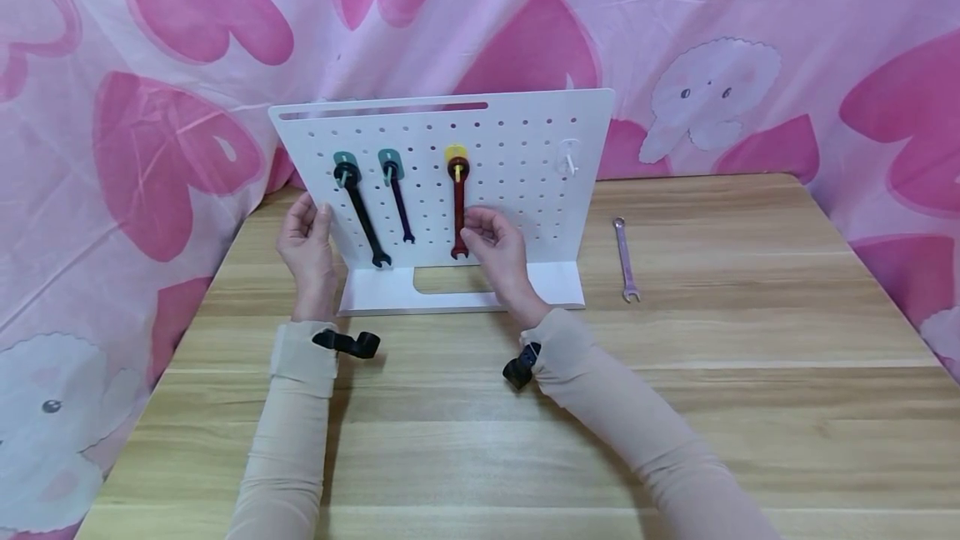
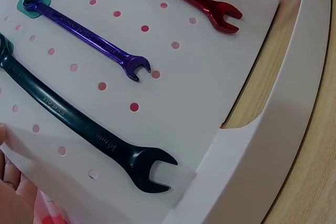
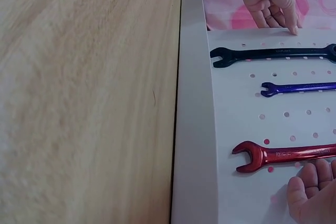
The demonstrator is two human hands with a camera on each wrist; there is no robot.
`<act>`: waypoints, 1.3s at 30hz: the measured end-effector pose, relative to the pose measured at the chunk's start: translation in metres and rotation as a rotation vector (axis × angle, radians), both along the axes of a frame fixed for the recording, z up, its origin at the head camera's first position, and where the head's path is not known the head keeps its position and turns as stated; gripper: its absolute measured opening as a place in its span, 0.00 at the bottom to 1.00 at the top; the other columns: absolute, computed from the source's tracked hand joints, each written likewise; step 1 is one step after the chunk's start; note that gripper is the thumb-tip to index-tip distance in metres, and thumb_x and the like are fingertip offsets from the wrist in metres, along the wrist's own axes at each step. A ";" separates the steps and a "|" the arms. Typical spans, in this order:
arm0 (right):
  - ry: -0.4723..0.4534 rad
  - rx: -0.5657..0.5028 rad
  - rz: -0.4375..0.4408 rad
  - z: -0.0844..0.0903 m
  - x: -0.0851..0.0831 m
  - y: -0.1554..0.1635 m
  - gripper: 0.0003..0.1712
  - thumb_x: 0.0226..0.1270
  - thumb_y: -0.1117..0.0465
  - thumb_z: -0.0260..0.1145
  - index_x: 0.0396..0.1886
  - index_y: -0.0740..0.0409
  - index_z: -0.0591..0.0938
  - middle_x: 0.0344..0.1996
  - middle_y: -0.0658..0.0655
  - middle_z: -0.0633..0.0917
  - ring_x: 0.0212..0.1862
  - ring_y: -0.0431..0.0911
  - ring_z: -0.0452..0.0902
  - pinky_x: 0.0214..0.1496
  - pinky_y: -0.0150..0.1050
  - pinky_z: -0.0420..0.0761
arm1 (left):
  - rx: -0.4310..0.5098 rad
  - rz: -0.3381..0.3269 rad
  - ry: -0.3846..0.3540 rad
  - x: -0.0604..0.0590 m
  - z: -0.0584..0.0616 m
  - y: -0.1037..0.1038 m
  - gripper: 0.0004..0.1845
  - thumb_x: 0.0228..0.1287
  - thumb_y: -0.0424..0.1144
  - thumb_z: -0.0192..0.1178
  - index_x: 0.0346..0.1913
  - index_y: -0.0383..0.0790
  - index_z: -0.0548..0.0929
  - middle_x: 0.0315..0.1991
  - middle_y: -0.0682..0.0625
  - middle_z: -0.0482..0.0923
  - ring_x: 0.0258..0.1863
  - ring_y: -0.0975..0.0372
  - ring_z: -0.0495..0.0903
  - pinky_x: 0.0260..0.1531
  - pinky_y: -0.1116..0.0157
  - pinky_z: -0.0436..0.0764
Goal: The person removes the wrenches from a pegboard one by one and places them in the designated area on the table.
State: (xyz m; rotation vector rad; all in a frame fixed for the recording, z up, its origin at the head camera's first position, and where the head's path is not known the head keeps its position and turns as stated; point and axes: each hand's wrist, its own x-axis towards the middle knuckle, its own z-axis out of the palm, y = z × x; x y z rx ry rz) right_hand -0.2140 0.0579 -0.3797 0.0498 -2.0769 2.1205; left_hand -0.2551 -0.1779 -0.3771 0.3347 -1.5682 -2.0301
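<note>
A white pegboard (image 1: 517,190) stands upright on a wooden table (image 1: 675,407). From coloured hooks on it hang a black wrench (image 1: 362,215), a purple wrench (image 1: 398,202) and a red wrench (image 1: 457,211). My left hand (image 1: 303,244) is at the board's left edge, thumb touching the front face and fingers loosely curled beside the edge. My right hand (image 1: 491,240) hovers at the lower end of the red wrench (image 3: 283,155) with relaxed, slightly bent fingers (image 3: 310,182) that hold nothing. The left wrist view shows the open jaws of the black wrench (image 2: 79,124) and the purple wrench (image 2: 89,38) up close.
A pale purple wrench (image 1: 625,261) lies flat on the table to the right of the board. An empty white hook (image 1: 570,159) sits at the board's upper right. Pink heart-patterned cloth (image 1: 825,65) closes in the back and sides. The board's base (image 1: 555,286) juts forward.
</note>
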 end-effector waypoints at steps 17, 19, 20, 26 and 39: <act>-0.005 -0.037 0.023 -0.004 -0.003 -0.008 0.16 0.63 0.70 0.63 0.51 0.64 0.76 0.47 0.61 0.80 0.49 0.47 0.76 0.54 0.35 0.76 | 0.009 0.005 0.011 -0.002 -0.002 0.001 0.13 0.59 0.35 0.64 0.48 0.43 0.83 0.41 0.52 0.81 0.43 0.64 0.76 0.49 0.69 0.74; -0.010 -0.033 0.018 -0.004 -0.003 -0.009 0.16 0.63 0.70 0.63 0.51 0.64 0.77 0.46 0.61 0.80 0.48 0.46 0.76 0.53 0.34 0.76 | 0.006 0.005 0.010 -0.001 -0.002 0.001 0.13 0.59 0.35 0.64 0.48 0.43 0.83 0.42 0.52 0.81 0.43 0.64 0.76 0.50 0.69 0.74; -0.013 -0.033 0.016 -0.004 -0.004 -0.010 0.16 0.62 0.71 0.63 0.51 0.64 0.77 0.45 0.61 0.79 0.47 0.46 0.75 0.52 0.34 0.76 | 0.002 0.006 0.010 -0.001 -0.002 0.001 0.13 0.59 0.35 0.64 0.49 0.43 0.83 0.42 0.52 0.81 0.43 0.64 0.76 0.50 0.69 0.74; -0.029 -0.013 -0.002 -0.004 -0.004 -0.011 0.14 0.62 0.70 0.63 0.49 0.64 0.77 0.43 0.58 0.79 0.44 0.44 0.74 0.48 0.31 0.76 | -0.015 0.004 -0.004 -0.001 -0.001 0.000 0.14 0.60 0.36 0.64 0.49 0.44 0.83 0.43 0.52 0.81 0.44 0.64 0.75 0.51 0.69 0.74; 0.004 0.019 -0.029 -0.006 -0.007 -0.012 0.09 0.63 0.71 0.62 0.44 0.65 0.79 0.37 0.57 0.79 0.37 0.42 0.72 0.39 0.28 0.75 | -0.011 -0.003 0.008 -0.001 0.000 0.000 0.14 0.60 0.36 0.64 0.49 0.43 0.82 0.43 0.52 0.81 0.44 0.64 0.75 0.50 0.69 0.74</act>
